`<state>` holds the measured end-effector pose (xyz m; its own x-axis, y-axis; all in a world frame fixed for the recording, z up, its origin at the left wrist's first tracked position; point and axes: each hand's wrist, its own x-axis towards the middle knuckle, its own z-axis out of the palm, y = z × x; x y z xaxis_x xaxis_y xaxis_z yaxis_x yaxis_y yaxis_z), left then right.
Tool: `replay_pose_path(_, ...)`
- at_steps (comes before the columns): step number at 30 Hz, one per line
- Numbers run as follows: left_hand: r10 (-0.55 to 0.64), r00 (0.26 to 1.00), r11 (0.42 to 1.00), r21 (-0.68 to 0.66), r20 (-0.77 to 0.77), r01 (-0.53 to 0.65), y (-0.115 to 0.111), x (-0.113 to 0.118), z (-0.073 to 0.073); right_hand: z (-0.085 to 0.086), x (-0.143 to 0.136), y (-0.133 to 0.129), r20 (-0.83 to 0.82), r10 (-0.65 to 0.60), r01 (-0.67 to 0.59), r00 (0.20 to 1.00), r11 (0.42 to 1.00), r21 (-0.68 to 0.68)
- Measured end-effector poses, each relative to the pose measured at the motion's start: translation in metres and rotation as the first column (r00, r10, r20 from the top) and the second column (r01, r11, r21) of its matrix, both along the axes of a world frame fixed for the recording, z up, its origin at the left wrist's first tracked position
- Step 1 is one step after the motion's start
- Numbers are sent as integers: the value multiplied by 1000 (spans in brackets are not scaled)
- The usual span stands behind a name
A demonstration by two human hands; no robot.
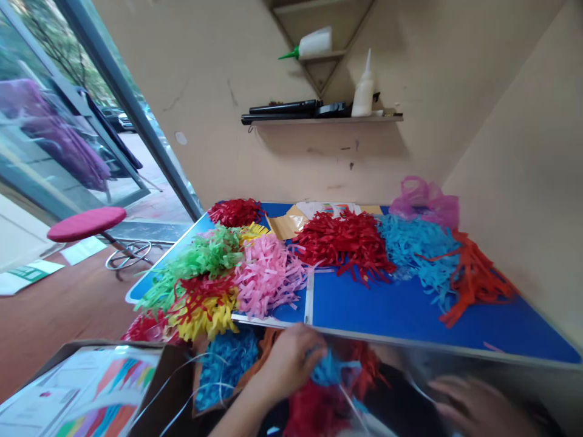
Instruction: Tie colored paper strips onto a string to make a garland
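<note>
Below the table's front edge, my left hand (296, 355) is closed on a blue paper tassel (328, 369). Red tassels (314, 406) lie under it on my lap. A thin white string runs down from the blue tassel. To the right, my right hand (473, 403) is smeared by motion, near a pale strand, and its fingers cannot be made out clearly. On the blue table (364, 309) lie heaps of fringed paper: pink (268, 276), green (204, 258), yellow (207, 315), dark red (344, 243), light blue (419, 249) and orange (478, 279).
At the lower left stands a cardboard box (157, 388) with printed sheets (104, 388); beside it is a box of blue tassels (228, 364). A pink stool (86, 223) is farther left. Glue bottles (363, 94) stand on the wall shelf (328, 120). A pink bag (426, 200) lies at the back right.
</note>
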<state>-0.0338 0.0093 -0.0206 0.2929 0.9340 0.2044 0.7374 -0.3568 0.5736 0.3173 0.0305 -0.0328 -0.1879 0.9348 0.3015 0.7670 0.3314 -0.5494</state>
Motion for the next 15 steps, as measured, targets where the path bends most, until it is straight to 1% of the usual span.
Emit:
replay_pose_path(1,94,993,993,74,-78,-88,17,-8,5,-1,-7,5,-11,46,-46,999,999,-20)
replay_pose_path(3,264,953,957,160,-151,-240,49,-28,11,0,-31,17,-85,165,-170,983,984,-53)
replay_pose_path(4,340,925,933,189,-172,-308,60,-39,12,1,-48,23,-116,233,-240,965,970,-46)
replay_pose_path(5,405,895,907,210,-187,-366,67,-51,10,3,-66,31,-135,306,-311,943,950,-21)
replay_pose_path(6,457,865,883,227,-206,-412,68,-63,7,6,-86,40,-139,387,-390,911,921,9)
replay_pose_path(8,542,802,835,266,-251,-481,60,-83,-5,11,-130,60,-143,511,-507,848,860,63)
replay_pose_path(11,625,718,773,371,-305,-515,32,-103,-28,14,-199,98,-100,591,-579,801,806,121)
replay_pose_path(12,647,695,752,413,-313,-515,24,-106,-35,13,-223,111,-30,619,-611,785,780,133)
replay_pose_path(13,666,678,732,449,-312,-512,16,-109,-42,11,-245,125,77,653,-657,753,745,115)
replay_pose_path(15,696,655,695,506,-295,-511,6,-111,-53,4,-286,150,154,694,-709,703,700,86)
